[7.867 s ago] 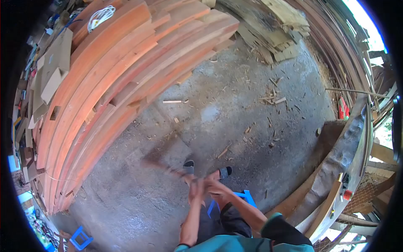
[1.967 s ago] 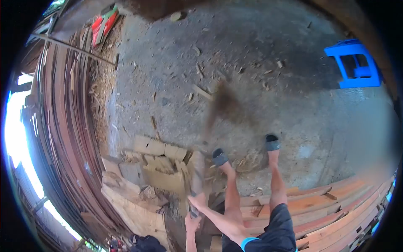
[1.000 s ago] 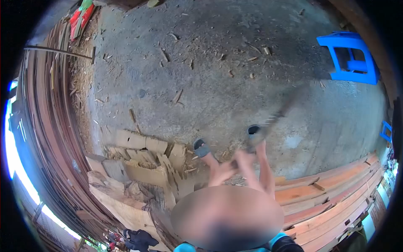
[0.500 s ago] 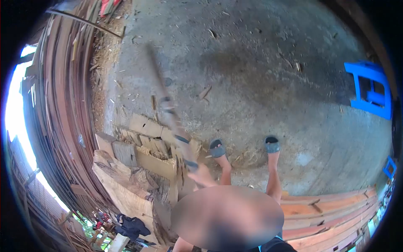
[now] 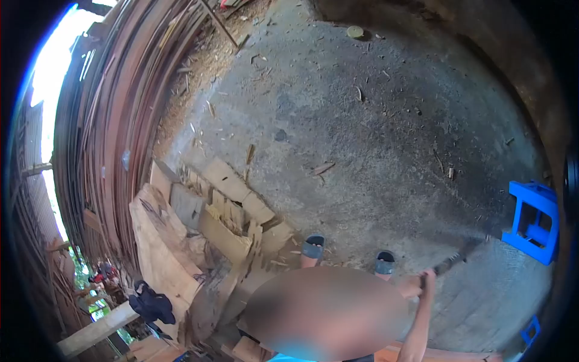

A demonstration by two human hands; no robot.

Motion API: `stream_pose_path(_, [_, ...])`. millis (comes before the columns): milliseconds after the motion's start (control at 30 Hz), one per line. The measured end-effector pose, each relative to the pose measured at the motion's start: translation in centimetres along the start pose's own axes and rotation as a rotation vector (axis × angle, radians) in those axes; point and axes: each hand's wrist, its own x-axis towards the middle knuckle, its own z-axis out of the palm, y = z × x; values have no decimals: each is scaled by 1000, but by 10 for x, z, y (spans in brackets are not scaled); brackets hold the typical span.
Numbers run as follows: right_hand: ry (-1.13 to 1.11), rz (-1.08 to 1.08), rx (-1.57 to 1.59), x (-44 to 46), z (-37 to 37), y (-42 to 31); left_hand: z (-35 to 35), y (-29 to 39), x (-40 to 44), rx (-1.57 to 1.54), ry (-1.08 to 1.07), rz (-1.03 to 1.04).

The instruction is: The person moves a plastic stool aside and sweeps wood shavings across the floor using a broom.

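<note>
A long stick with dark bands (image 5: 451, 263) slants out to the right over the floor. Its far end is smeared by motion, so what is there cannot be made out. My right hand (image 5: 428, 279) is closed round its near part, the forearm bent below. Close beside it, my left hand (image 5: 411, 287) is also wrapped on the stick, partly hidden by a blurred patch. Below and left of the stick are my feet in grey sandals (image 5: 313, 246), on the concrete floor (image 5: 362, 187).
Split wood blocks (image 5: 226, 232) and a large slab (image 5: 160, 247) lie at left, near long stacked boards (image 5: 114, 120). A blue plastic stool (image 5: 531, 220) stands at right, with another blue item (image 5: 531, 330) lower down. Wood chips (image 5: 324, 168) litter the floor; dark cloth (image 5: 151, 301) hangs at lower left.
The stick has swung from the upper left across to the right, carried by my hands. My view has shifted, so the woodpile and stool appear at different places.
</note>
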Motion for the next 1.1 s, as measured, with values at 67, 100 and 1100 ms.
stream_pose_path(67, [4,122,93,-17,79,22,-74,-23,-42,1,94,-11])
stream_pose_path(100, [12,104,-17,-14,116,53,-90,-65,-52,56,220,148])
stream_pose_path(1100, [8,-188,-4,-91,332,-161,-285,62,-78,-108,319,142])
